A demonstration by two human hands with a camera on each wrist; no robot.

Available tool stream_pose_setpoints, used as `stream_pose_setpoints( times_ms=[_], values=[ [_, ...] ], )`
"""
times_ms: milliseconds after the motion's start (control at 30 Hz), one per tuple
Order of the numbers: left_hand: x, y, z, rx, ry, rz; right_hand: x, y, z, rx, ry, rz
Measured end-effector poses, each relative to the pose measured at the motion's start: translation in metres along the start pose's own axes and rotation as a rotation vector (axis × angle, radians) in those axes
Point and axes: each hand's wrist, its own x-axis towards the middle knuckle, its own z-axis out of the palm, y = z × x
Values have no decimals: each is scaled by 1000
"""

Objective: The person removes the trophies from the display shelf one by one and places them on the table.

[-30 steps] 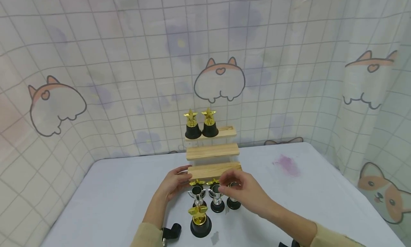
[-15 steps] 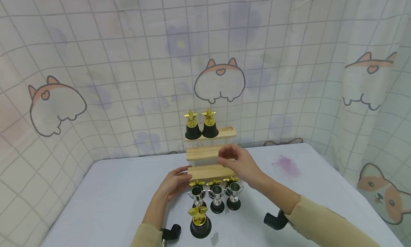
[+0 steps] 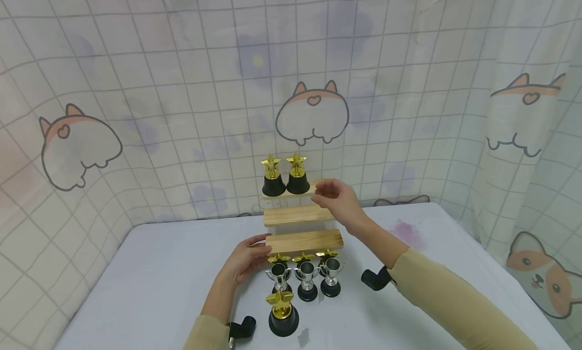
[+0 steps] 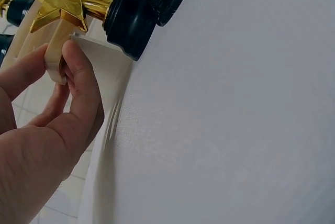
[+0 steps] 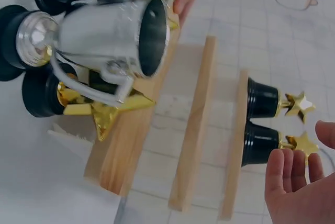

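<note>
A wooden stepped shelf [image 3: 302, 242] stands at the table's back. My left hand [image 3: 245, 259] pinches the left end of its lowest board between thumb and fingers; the left wrist view shows the board's end [image 4: 56, 62] in the grip. My right hand [image 3: 341, 203], holding nothing, hovers at the right of the top board, fingers loosely bent and thumb apart. Just left of it, two gold star trophies [image 3: 297, 174] with black bases stand on that board. Before the lowest board stand several silver cup trophies [image 3: 307, 277], partly hiding a row of gold star trophies [image 5: 99, 111].
Nearest me on the white table [image 3: 154, 289] stands another gold star trophy [image 3: 283, 319]. The middle board [image 3: 291, 216] bears nothing. A white gridded curtain [image 3: 195, 112] with cartoon animals hangs close behind the shelf. Black wrist cameras [image 3: 376, 279] stick out from both sleeves.
My right hand has risen from the right silver cup past the middle board to the top board, uncovering the cup and a star trophy behind it. My left hand keeps its grip.
</note>
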Motion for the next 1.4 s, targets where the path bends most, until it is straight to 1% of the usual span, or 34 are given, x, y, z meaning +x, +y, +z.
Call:
stream_pose_setpoints(
  times_ms=[100, 267, 467, 567, 700, 833, 1133, 1400],
  values=[
    [0, 0, -1, 1, 0, -4, 12, 2, 2, -20, 37, -3],
    [0, 0, -2, 0, 1, -6, 28, 2, 8, -49, 63, 3],
    [0, 0, -2, 1, -13, -7, 44, 2, 12, -53, 121, 3],
    [-1, 1, -2, 1, -15, -7, 53, 5, 15, -56, 127, 15],
    [-1, 1, -3, -1, -6, -12, 62, 8, 20, -77, 114, 47],
    [0, 1, -3, -6, -6, -17, 69, 10, 24, -87, 122, 73],
    [2, 0, -3, -16, -6, -19, 80, 16, 32, -83, 131, 91],
    [-1, 1, -1, 0, -16, -20, 77, 19, 38, -103, 141, 60]
  ],
)
